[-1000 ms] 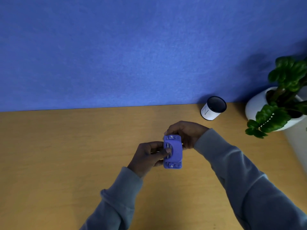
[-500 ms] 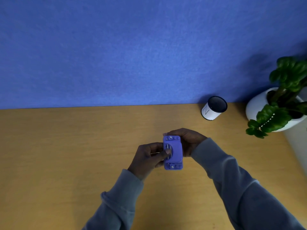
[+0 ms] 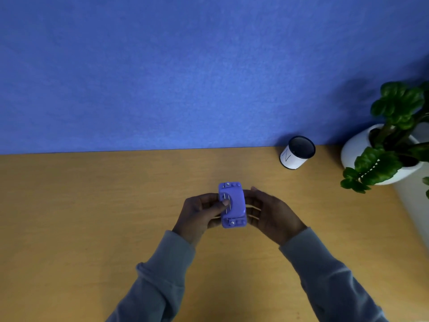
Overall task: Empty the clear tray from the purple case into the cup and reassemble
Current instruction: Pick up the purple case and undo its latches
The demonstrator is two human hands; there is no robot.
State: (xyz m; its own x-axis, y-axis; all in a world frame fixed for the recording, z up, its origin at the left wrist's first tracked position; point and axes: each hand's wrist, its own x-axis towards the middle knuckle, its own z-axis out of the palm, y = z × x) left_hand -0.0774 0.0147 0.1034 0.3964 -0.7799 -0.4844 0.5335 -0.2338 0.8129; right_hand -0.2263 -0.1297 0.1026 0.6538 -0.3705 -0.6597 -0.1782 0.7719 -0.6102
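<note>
A small purple case (image 3: pixel 234 206) with metal pins and a rounded top is held above the wooden table (image 3: pixel 92 205), standing on its long axis. My left hand (image 3: pixel 199 211) grips its left side, thumb pressed on the top face. My right hand (image 3: pixel 270 213) is at its right side, fingers spread and touching the case's edge. No clear tray shows; it may be inside the case. A white cup (image 3: pixel 296 153) with a dark inside stands at the back right, against the wall.
A white pot with a green plant (image 3: pixel 390 149) stands at the far right, near the cup. A blue wall (image 3: pixel 185 66) borders the table's back edge. Grey sleeves cover both forearms.
My right hand has come off the case's top end and moved round to its right side, fingers opening. The case has shifted slightly nearer me. My left hand keeps its grip.
</note>
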